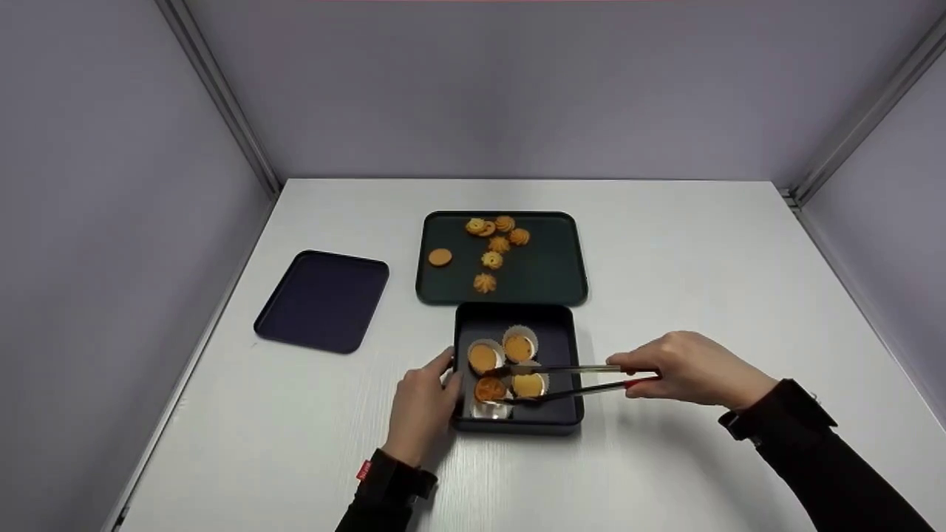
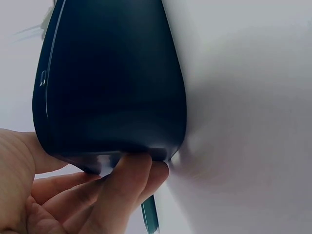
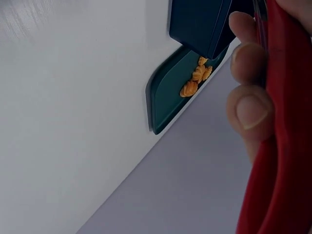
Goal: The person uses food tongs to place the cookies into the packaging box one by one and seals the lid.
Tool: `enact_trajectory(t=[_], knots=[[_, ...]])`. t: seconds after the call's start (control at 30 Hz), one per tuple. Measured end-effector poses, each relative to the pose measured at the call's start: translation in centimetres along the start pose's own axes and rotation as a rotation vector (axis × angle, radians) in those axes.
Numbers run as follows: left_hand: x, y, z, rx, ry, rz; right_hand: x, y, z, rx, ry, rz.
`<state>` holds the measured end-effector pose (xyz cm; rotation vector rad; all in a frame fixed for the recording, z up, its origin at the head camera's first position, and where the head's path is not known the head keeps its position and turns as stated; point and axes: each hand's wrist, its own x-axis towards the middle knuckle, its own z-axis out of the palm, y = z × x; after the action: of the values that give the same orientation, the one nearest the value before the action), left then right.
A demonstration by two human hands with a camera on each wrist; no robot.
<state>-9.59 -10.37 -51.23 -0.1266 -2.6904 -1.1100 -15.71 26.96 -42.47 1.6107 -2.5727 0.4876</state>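
My right hand (image 1: 691, 369) holds tongs (image 1: 584, 390) with red handles, which fill the right side of the right wrist view. The tongs reach into a dark box (image 1: 558, 426), their two tips on either side of a browner round cookie (image 1: 490, 389). That cookie is over a pale baking cup (image 1: 491, 410) in the box's near left corner; whether the tips touch it, I cannot tell. Several other cups hold round cookies (image 1: 484, 358) beside it. My left hand (image 1: 421, 406) grips the box's left side, fingers against the wall in the left wrist view.
Behind the box lies a dark green tray (image 1: 550, 258) with several swirled cookies (image 1: 499, 244) and a flat round biscuit (image 1: 440, 257). A dark, shallow, lid-like tray (image 1: 321, 301) lies at left. Walls border the white table (image 1: 665, 258) at the back and sides.
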Motion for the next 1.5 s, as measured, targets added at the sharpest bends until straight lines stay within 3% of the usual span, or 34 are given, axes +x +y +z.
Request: enact_trajectory(t=[0.97, 1.23, 1.5], knots=[[0.1, 0.2, 0.0, 0.012, -0.001, -0.020, 0.5, -0.5, -0.1, 0.008, 0.020, -0.030], [0.1, 0.1, 0.0, 0.011, 0.000, -0.016, -0.1, -0.4, -0.3, -0.007, 0.085, -0.042], [0.2, 0.0, 0.1, 0.015, 0.008, -0.017, -1.1, 0.4, -0.9, 0.049, 0.165, -0.031]])
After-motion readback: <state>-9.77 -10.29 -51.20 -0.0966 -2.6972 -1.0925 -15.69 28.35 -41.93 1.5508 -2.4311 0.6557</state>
